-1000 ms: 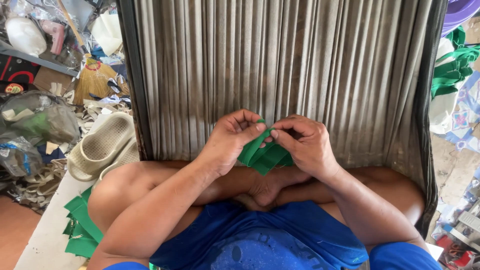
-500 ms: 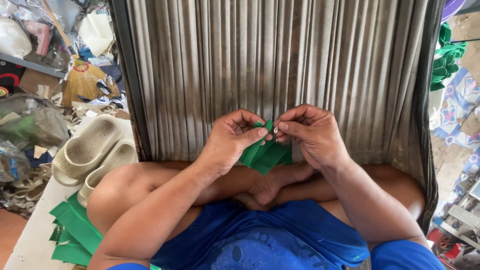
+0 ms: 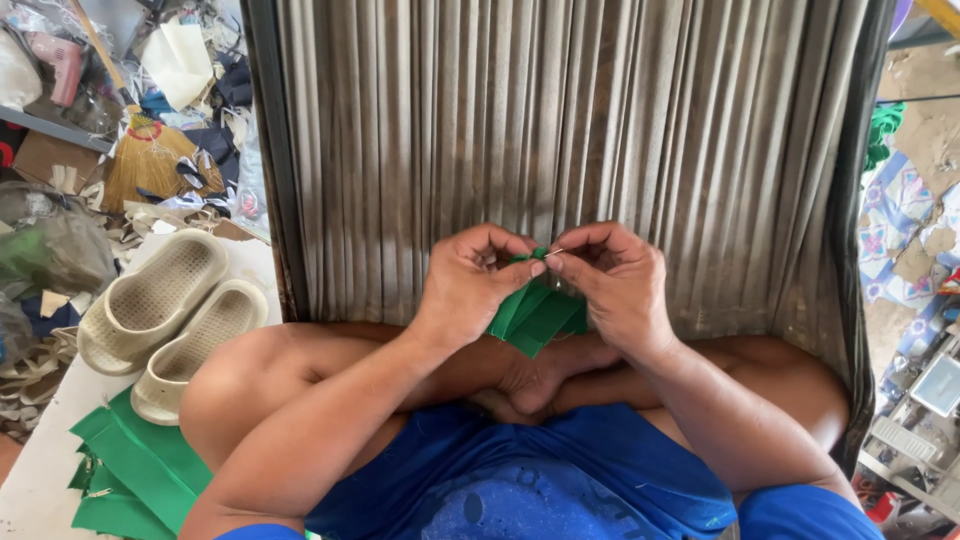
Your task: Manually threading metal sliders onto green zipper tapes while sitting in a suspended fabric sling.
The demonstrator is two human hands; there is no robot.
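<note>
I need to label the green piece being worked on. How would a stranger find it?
Start at the big ribbed grey panel. Before it, the left hand and right hand pinch folded green sheets. Unlike the flat green sheets beside the beige sandals, these are held up.

**Packaging around me**

Far to my left lies a crumpled clear plastic bag (image 3: 50, 245), greenish inside. At the upper left edge sits a brown cardboard box (image 3: 45, 155). By my right knee, possibly a small grey carton (image 3: 938, 385).
</note>
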